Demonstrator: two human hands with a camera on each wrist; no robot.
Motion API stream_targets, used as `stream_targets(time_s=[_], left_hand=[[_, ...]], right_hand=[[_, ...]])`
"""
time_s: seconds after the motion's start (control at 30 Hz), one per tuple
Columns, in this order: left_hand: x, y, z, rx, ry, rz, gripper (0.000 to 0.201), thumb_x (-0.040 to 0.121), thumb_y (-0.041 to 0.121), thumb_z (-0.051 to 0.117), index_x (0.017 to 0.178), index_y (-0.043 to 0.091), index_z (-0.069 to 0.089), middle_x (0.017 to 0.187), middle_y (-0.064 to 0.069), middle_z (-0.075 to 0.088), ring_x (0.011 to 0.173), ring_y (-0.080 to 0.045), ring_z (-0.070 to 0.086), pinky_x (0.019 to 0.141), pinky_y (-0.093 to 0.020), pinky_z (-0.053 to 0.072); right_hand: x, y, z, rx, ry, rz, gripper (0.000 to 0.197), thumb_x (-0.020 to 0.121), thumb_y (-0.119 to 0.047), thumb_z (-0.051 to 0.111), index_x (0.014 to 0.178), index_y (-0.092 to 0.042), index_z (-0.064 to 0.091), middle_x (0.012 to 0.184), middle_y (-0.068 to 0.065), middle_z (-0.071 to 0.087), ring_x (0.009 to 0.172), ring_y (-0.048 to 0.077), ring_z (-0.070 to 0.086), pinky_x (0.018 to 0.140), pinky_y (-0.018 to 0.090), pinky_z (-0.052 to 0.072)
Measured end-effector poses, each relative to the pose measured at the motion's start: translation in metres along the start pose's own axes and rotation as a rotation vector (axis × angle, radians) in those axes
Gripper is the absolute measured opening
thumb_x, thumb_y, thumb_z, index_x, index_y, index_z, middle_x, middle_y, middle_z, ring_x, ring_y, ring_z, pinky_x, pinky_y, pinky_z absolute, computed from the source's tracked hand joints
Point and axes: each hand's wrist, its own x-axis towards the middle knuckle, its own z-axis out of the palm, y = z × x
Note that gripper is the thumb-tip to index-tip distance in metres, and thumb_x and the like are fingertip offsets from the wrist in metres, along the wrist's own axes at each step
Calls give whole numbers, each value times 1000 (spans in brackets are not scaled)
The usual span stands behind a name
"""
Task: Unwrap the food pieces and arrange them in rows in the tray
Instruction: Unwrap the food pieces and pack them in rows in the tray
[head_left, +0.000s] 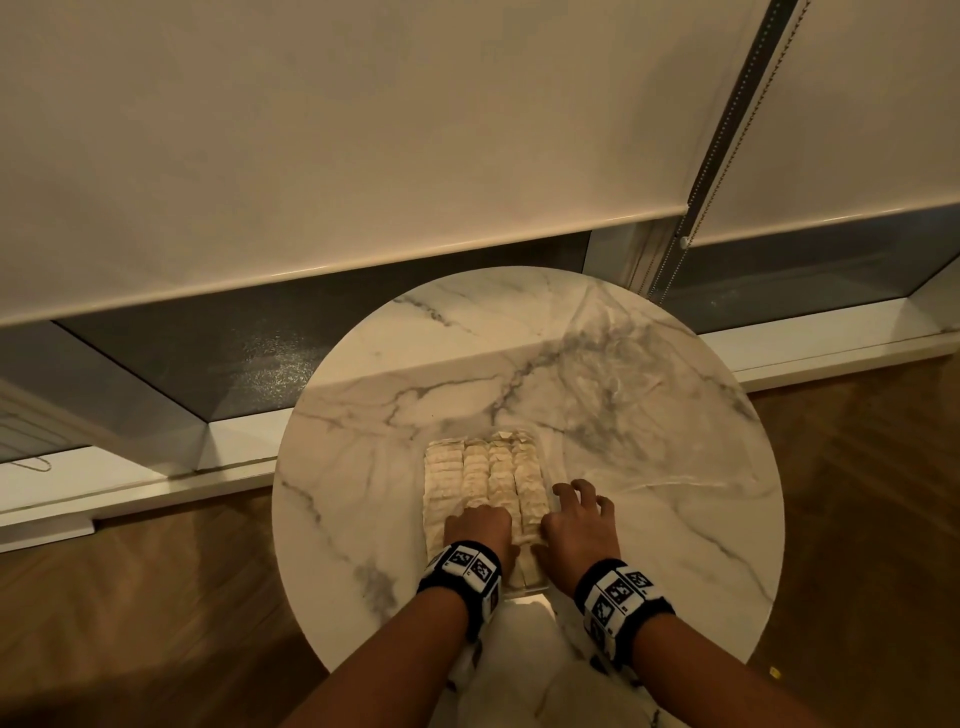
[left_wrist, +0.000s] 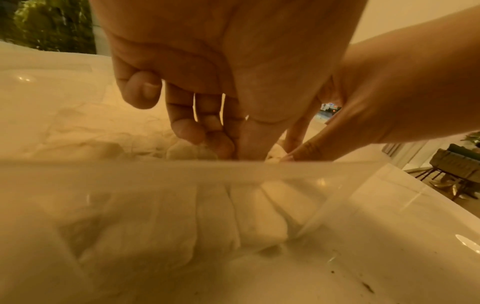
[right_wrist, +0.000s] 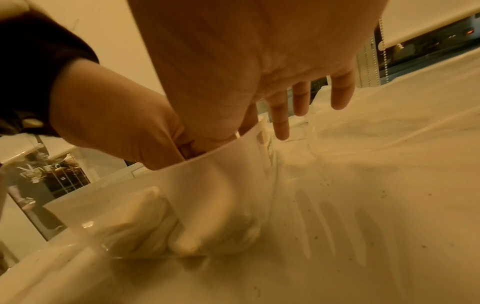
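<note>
Table (head_left: 363, 467), lower centre of the head view: round top, marble-look, white with grey veining, smooth and glossy. Tray (left_wrist: 233, 166): clear plastic, thin-walled, smooth, slightly frosted. Food pieces (head_left: 488, 467): pale cream, matt, wrinkled surface. Wrap (head_left: 623, 364), right of table: clear film, creased, shiny. Floor (head_left: 156, 597): brown wood, satin finish. Blind (head_left: 311, 130), upper frame: off-white, matt, smooth. Wristbands (head_left: 462, 577): black cloth.

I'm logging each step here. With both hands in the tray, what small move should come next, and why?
Probably seat the piece under the fingertips into the near end of the rows. Both the left hand and right hand reach into the clear tray, where four rows of food pieces already look nearly full.
</note>
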Motion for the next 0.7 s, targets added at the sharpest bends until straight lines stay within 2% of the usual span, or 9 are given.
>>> stream_targets(time_s=[0.13,0.27,0.33,0.47,0.53,0.7], left_hand=[[-3,-7,1,-79,28,-54,36,88,45,63,110,17,66,116,-6,66,107,-26,63,91,-37,50],[-5,-15,2,-180,59,-110,32,87,43,66,107,18,66,111,-5,68,102,-25,65,89,-35,52],[-6,-15,3,-195,44,-128,35,86,47,66,107,19,65,112,-4,67,104,-25,64,89,-36,51],[-7,-13,4,-228,32,-95,32,85,46,67,105,21,69,112,-3,66,105,-25,63,91,-37,51],[-7,-13,4,-245,28,-84,27,85,42,68,104,23,71,112,-1,66,106,-24,63,93,-37,51],[-7,-15,5,-234,11,-101,23,84,34,68,102,21,72,113,-3,67,103,-23,64,92,-37,52]], right_hand=[[0,-3,0,-11,1,19,25,84,-30,62,104,-21,73,147,9,41,141,35,23,110,57,21],[-2,-5,-2,-6,30,28,30,77,-29,62,103,-21,74,142,10,48,138,36,29,108,60,23],[-3,-6,-4,15,39,30,32,77,-35,64,106,-26,72,145,10,43,140,36,23,109,60,20],[-2,-8,-3,66,-7,28,44,79,-53,65,120,-40,60,160,14,18,147,39,3,111,64,7],[-2,-9,-3,91,-27,34,37,84,-53,62,119,-39,62,162,12,12,148,38,-2,112,64,2],[-1,-7,-8,148,-24,12,22,93,-43,58,110,-36,71,164,8,12,149,35,-3,115,62,1]])
